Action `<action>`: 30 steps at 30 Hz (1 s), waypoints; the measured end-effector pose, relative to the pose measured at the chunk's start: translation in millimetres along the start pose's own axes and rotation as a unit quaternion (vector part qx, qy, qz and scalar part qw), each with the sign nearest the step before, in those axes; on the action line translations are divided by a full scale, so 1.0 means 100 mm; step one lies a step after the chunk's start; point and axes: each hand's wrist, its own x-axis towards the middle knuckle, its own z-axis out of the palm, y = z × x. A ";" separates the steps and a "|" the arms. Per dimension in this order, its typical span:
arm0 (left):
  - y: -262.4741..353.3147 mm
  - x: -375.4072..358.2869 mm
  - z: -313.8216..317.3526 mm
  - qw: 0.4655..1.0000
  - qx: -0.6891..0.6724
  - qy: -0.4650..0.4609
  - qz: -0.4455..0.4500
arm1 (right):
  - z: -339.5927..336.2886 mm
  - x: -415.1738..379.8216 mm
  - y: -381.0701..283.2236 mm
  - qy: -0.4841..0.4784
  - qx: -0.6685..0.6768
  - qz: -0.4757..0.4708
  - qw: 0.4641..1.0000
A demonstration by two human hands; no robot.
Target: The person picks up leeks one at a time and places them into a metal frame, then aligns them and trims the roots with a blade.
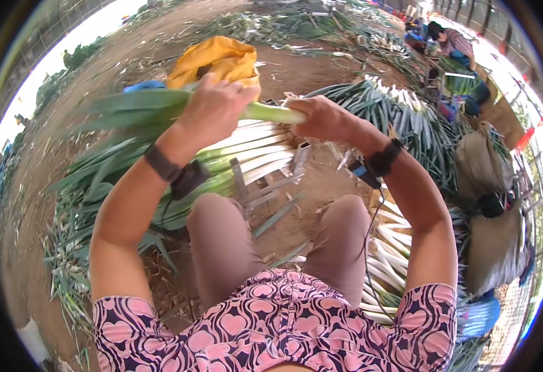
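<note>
A single leek (pixel 271 113) is stretched sideways between my two hands, its green leaves fanned out to the left and blurred by motion. My left hand (pixel 212 108) is wrapped around it where the leaves begin. My right hand (pixel 321 118) grips the pale root end, and the fingers hide the tip. Beneath them lies a row of leeks (pixel 265 152) with white stems to the right and leaves to the left. This row rests by a low metal frame (pixel 271 189) in front of my knees.
A yellow cloth or bag (pixel 218 59) lies behind my left hand, beside something blue (pixel 144 86). A large leek pile (pixel 395 118) stands to the right, with more white stalks (pixel 389 254) beside my right thigh. Sacks (pixel 485 158) line the right edge. Another person (pixel 457 46) bends at the back right.
</note>
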 end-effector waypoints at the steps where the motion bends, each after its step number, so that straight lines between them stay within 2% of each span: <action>1: -0.06 -0.17 -0.03 1.000 0.017 -0.002 -0.023 | 0.07 0.12 -0.02 -0.015 -0.015 -0.007 1.000; 7: -0.49 -0.85 -0.26 0.985 0.132 -0.039 -0.107 | 0.54 0.69 -0.08 -0.050 0.052 -0.016 0.997; 10: -0.78 -1.04 -0.25 0.973 0.168 -0.072 -0.139 | 0.77 0.93 0.12 0.030 -0.031 -0.014 0.999; 11: -0.89 -1.09 -0.20 0.969 0.179 -0.084 -0.147 | 0.78 0.97 0.23 0.001 -0.030 0.032 0.999; 12: -1.01 -1.15 -0.14 0.969 0.172 -0.095 -0.152 | 0.89 0.94 0.42 0.052 -0.064 0.033 0.996; 14: -1.21 -1.29 0.07 0.968 0.156 -0.115 -0.160 | 1.03 0.75 0.84 0.152 -0.137 0.040 0.978; 15: -1.28 -1.34 0.23 0.965 0.145 -0.134 -0.171 | 0.99 0.61 0.96 0.122 -0.115 0.100 0.981; 16: -1.32 -1.38 0.40 0.962 0.134 -0.154 -0.180 | 0.94 0.41 1.08 0.141 -0.120 0.102 0.977; 18: -1.34 -1.39 0.73 0.963 0.118 -0.181 -0.163 | 0.62 -0.08 1.24 -0.007 -0.053 0.221 0.974; 19: -1.32 -1.33 0.82 0.972 0.091 -0.163 -0.142 | 0.42 -0.47 1.38 -0.024 -0.052 0.183 0.981; 20: -1.32 -1.35 1.04 0.978 0.056 -0.145 -0.138 | 0.35 -0.97 1.53 0.007 0.040 0.203 0.978; 23: -1.50 -1.50 1.76 0.956 0.045 -0.242 -0.161 | 0.33 -2.57 1.63 0.134 0.043 0.407 0.903; 24: -1.50 -1.45 1.86 0.954 0.027 -0.235 -0.182 | 0.55 -3.14 1.77 0.171 0.021 0.449 0.877; 26: -1.44 -1.38 1.90 0.959 0.011 -0.228 -0.170 | 1.23 -4.15 1.85 0.160 -0.039 0.601 0.782; 27: -1.39 -1.21 1.82 0.947 -0.004 -0.256 -0.192 | 1.76 -4.76 1.88 0.191 -0.068 0.620 0.758; 28: -1.34 -1.08 1.70 0.933 -0.015 -0.287 -0.217 | 1.99 -5.10 1.69 0.136 0.013 0.663 0.736; 29: -1.28 -1.00 1.69 0.916 -0.023 -0.318 -0.244 | 2.42 -5.49 1.63 0.179 0.137 0.733 0.642; 30: -1.29 -1.01 1.81 0.914 -0.003 -0.331 -0.236 | 2.55 -5.61 1.33 0.244 0.235 0.758 0.557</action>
